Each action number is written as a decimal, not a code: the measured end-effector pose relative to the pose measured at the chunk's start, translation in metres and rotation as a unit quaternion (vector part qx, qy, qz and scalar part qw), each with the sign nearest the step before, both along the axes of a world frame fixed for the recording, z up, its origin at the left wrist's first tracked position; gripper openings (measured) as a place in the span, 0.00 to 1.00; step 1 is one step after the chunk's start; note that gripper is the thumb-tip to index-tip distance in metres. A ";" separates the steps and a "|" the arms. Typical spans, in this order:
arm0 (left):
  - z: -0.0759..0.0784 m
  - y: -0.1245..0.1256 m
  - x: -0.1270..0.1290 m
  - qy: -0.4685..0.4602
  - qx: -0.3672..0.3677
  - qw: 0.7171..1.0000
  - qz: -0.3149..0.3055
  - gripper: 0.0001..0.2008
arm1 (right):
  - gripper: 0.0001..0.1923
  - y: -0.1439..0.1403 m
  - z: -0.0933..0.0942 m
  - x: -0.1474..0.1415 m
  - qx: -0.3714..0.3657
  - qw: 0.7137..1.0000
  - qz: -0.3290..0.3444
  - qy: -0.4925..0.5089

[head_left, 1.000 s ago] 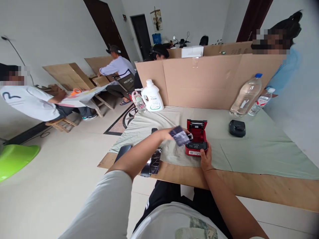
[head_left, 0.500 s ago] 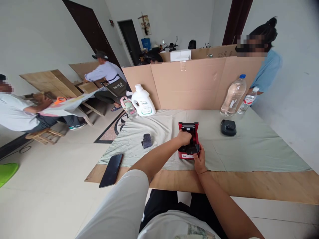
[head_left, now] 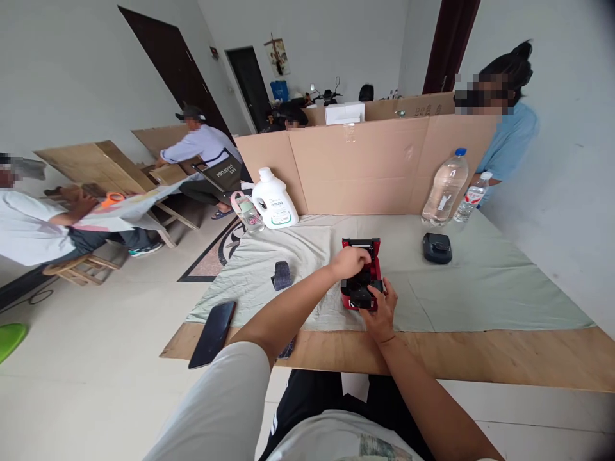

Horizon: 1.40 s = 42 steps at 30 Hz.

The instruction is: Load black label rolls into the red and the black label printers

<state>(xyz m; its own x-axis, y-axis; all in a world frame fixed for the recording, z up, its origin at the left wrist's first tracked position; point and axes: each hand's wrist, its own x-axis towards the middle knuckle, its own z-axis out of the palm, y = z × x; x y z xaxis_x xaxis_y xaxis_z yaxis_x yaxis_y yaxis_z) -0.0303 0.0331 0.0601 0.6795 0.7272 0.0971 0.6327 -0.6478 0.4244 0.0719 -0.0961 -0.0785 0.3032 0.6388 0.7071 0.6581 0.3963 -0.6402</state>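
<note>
near the tabletop (head_left: 336, 349)'s front edge, the right hand (head_left: 382, 307) grips the red device (head_left: 376, 267), now overlapping its black strip (head_left: 359, 298), the left hand (head_left: 350, 261)'s grip unclear.

Opened red-and-black device (head_left: 366, 278), frame centre; left hand (head_left: 350, 262) over its rear, right hand (head_left: 382, 306) at its front. Dark phone (head_left: 212, 335), lower left; white jug (head_left: 276, 200), above centre-left.
</note>
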 end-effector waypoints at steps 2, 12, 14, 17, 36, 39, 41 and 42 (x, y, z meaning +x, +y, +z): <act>0.008 0.003 -0.006 -0.068 0.052 0.995 0.050 0.18 | 0.22 0.000 -0.001 -0.001 -0.006 1.000 -0.007 -0.008; -0.019 -0.014 -0.021 -0.087 0.124 0.986 0.066 0.19 | 0.21 -0.002 0.004 -0.002 -0.002 0.999 -0.026 -0.042; -0.028 -0.031 -0.024 -0.101 0.143 0.982 0.066 0.19 | 0.22 -0.002 0.004 -0.002 0.007 0.999 -0.025 -0.045; -0.044 -0.055 -0.028 -0.107 0.168 0.978 0.057 0.19 | 0.25 -0.002 0.003 -0.001 0.016 0.998 -0.024 -0.048; -0.072 -0.079 -0.027 -0.093 0.171 0.978 0.077 0.22 | 0.29 0.002 0.029 0.019 -0.123 0.959 -0.106 -0.232; -0.073 -0.080 -0.031 -0.129 0.132 0.980 0.071 0.22 | 0.32 0.000 0.031 0.021 -0.138 0.965 -0.077 -0.211; -0.078 -0.082 -0.035 -0.191 0.093 0.974 0.081 0.23 | 0.34 -0.004 0.025 0.021 -0.133 0.975 -0.037 -0.173; -0.082 -0.083 -0.037 -0.234 0.069 0.964 0.103 0.24 | 0.35 -0.006 0.021 0.021 -0.134 0.981 -0.017 -0.141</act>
<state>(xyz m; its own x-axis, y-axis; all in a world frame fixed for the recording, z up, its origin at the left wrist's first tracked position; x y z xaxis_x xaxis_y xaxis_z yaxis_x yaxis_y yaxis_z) -0.0672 -0.0499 -0.0215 0.3805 0.8001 0.4638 0.5137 -0.5998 0.6134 0.0932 -0.1020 -0.0577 0.1443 0.8061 0.5740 0.8333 0.2138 -0.5098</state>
